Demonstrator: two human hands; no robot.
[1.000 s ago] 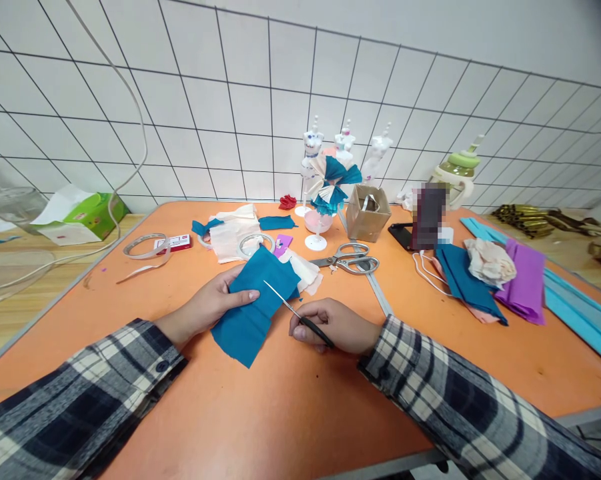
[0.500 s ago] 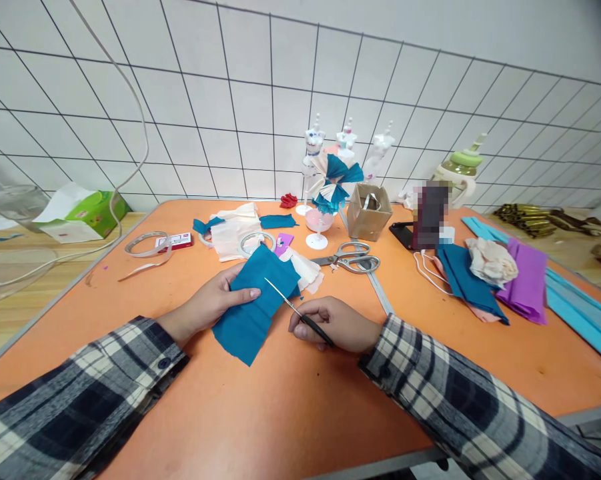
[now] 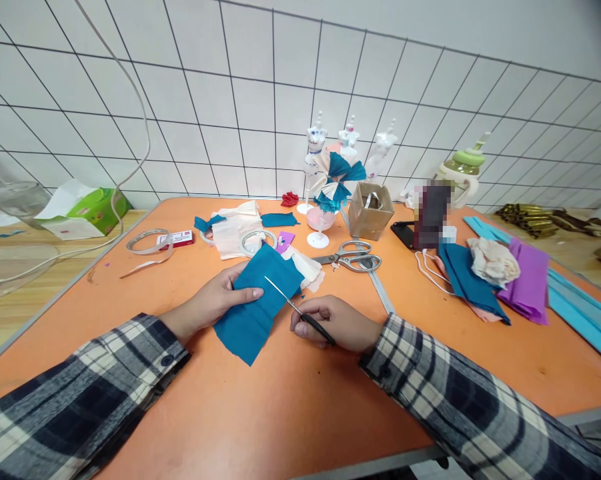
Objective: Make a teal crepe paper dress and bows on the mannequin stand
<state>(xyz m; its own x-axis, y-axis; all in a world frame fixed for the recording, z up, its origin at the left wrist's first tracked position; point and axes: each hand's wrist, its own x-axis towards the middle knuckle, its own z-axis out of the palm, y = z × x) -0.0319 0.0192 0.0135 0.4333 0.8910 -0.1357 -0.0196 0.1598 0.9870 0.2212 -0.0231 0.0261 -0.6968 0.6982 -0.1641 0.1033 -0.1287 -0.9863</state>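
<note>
My left hand point(image 3: 231, 291) pinches a teal sheet of crepe paper point(image 3: 253, 327) along its left side, thumb on top. The sheet is held tilted above the orange table. In my right hand point(image 3: 330, 320) is a small pair of black-handled scissors point(image 3: 316, 328), fingers wrapped round the handles. One thin blade lies across the face of the sheet, pointing up and left; the other blade is hidden, apparently behind the paper. Just beyond the sheet lie cream paper scraps point(image 3: 307, 268) and a roll of clear tape point(image 3: 259, 243).
Large metal scissors point(image 3: 353, 257) lie behind my right hand. A stand with a teal and cream paper dress point(image 3: 337, 177), white mannequins point(image 3: 380, 147) and a brown box point(image 3: 370, 212) stand at the back. Folded purple paper point(image 3: 527, 283) is at the right, a tape roll point(image 3: 147, 243) at the left.
The upper right part of the teal sheet has shifted slightly right and flattened a little. Both hands keep nearly the same places; the whole view has moved slightly.
</note>
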